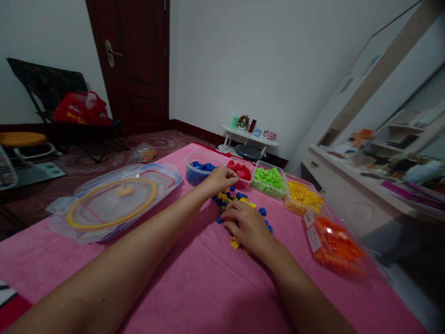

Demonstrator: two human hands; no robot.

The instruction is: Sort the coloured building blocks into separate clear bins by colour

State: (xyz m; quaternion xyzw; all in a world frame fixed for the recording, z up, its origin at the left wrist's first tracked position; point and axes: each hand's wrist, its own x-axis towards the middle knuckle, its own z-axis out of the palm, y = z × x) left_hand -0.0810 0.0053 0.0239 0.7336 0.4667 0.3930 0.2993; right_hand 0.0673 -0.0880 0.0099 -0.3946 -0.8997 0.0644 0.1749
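Pink cloth (194, 283) covers the table before you, with a pale wall (239, 60) and a dark red door (139, 55) beyond. On the cloth, just your side of the red-brick tub (244, 186), lies a small heap of loose bricks (227, 196), mostly blue and yellow. Your left hand (221, 180) is above the heap's far side, near the blue-brick tub (194, 178), its fingers curled; you can't tell from here whether the tips meet or pinch anything. Your right hand (245, 223) is bent low over the near side, thumb and fingers curving in at the bricks, but its grip is equally hard to read.

Expect these bricks to be light, stiff and hard to break, probably plastic, with smooth faces that could slip under a dry fingertip. Take each by two opposite sides between thumb and forefinger; pressing on an edge may tip it or push it across the cloth. A stray yellow brick (235, 243) beside your right hand and a blue brick (262, 211) on the right lie apart enough for a clean pinch; in the heap, neighbours may shift as you lift one.
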